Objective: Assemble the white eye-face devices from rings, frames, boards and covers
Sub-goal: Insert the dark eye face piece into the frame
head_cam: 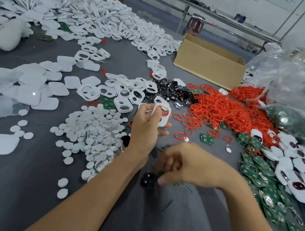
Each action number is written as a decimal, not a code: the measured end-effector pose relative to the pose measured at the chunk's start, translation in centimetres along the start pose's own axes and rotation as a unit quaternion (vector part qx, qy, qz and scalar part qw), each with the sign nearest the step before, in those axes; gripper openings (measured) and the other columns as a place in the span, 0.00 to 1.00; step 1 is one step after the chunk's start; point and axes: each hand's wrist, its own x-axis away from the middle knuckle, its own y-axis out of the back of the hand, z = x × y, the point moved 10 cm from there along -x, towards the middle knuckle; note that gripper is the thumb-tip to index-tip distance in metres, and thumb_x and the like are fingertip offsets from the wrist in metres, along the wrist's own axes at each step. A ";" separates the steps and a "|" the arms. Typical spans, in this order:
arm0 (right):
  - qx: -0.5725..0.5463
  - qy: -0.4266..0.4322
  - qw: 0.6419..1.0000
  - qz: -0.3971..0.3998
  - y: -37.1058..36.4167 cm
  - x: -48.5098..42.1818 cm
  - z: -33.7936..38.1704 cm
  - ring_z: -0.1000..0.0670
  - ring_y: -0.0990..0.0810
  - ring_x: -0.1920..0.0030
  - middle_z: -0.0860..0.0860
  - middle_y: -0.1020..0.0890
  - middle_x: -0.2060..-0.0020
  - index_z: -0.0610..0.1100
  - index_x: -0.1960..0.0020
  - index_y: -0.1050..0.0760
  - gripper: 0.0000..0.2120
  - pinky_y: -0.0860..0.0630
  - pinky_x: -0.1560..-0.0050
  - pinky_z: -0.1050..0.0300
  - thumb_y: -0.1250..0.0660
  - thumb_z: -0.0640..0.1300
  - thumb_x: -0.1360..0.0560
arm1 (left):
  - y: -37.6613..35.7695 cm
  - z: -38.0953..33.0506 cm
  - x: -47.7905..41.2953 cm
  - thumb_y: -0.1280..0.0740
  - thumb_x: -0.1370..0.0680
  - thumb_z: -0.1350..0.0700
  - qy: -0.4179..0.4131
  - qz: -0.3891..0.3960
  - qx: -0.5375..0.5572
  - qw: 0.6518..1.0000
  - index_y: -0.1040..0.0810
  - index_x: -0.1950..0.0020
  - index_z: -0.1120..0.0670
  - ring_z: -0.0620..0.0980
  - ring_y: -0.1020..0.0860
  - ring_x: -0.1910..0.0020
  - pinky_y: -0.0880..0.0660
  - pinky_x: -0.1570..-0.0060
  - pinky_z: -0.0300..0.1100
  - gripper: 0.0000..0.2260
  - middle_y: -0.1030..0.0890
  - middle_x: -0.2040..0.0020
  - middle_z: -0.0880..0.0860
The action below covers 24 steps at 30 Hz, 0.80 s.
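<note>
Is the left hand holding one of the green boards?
No, the left hand grips a white frame with a red ring sitting in it.

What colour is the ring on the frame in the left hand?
Red ring on white frame; head view.

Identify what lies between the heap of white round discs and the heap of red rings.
Head view: the left hand, holding a white frame with a red ring on it, sits between the white discs and the red rings.

White two-holed frame (164, 122) with red ring (168, 112) in upper hole, pinched upright in left hand (146, 126); loose rings (227, 110), green boards (258, 166), white covers (37, 96) heaped around
</note>
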 end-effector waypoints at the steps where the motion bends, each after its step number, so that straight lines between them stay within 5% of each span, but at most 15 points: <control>1: 0.019 0.018 0.999 -0.020 -0.5 0.1 0.8 0.62 0.25 0.70 0.56 0.21 0.69 0.47 0.56 0.18 0.10 0.32 0.67 0.70 0.22 0.48 0.34 | 0.1 0.0 0.0 0.41 0.17 0.59 0.001 -0.002 0.003 1.000 0.29 0.46 0.58 0.45 0.20 0.68 0.22 0.69 0.38 0.04 0.20 0.56 0.51; 6: 0.071 0.074 0.980 -0.169 0.5 1.2 2.8 0.62 0.30 0.68 0.59 0.29 0.69 0.50 0.55 0.18 0.14 0.31 0.63 0.60 0.22 0.54 0.37 | 0.3 -0.2 -0.1 0.41 0.17 0.58 0.010 -0.006 0.000 1.000 0.29 0.43 0.61 0.44 0.21 0.70 0.23 0.70 0.38 0.07 0.19 0.56 0.51; 11: 0.052 0.084 0.985 -0.142 -0.8 0.6 3.2 0.65 0.31 0.65 0.61 0.30 0.66 0.49 0.55 0.18 0.11 0.32 0.61 0.60 0.23 0.50 0.35 | 0.4 -0.2 -0.1 0.41 0.17 0.59 0.016 -0.007 0.002 1.000 0.28 0.43 0.61 0.45 0.21 0.69 0.22 0.70 0.38 0.07 0.19 0.56 0.50; 16: -0.072 0.051 0.982 -0.166 0.7 0.6 1.7 0.59 0.27 0.72 0.57 0.24 0.74 0.48 0.65 0.22 0.10 0.32 0.68 0.66 0.21 0.41 0.37 | 0.8 -0.2 -0.4 0.39 0.18 0.59 0.021 -0.009 0.017 1.000 0.27 0.42 0.63 0.48 0.17 0.66 0.20 0.68 0.39 0.08 0.19 0.55 0.54; 19: -0.212 -0.023 0.944 -0.252 4.0 0.8 -2.0 0.54 0.27 0.74 0.51 0.23 0.74 0.45 0.66 0.23 0.11 0.30 0.68 0.60 0.22 0.34 0.35 | 0.7 0.1 -0.3 0.37 0.19 0.59 0.027 -0.003 0.033 0.999 0.26 0.43 0.63 0.51 0.16 0.61 0.20 0.66 0.38 0.08 0.18 0.52 0.57; 24: -0.367 -0.039 0.845 -0.387 7.7 1.4 -5.9 0.56 0.26 0.76 0.50 0.20 0.74 0.37 0.56 0.19 0.05 0.26 0.70 0.66 0.29 0.29 0.30 | 0.2 0.3 -0.2 0.36 0.19 0.59 0.023 0.015 0.033 0.999 0.23 0.45 0.61 0.53 0.15 0.59 0.20 0.64 0.39 0.06 0.17 0.54 0.57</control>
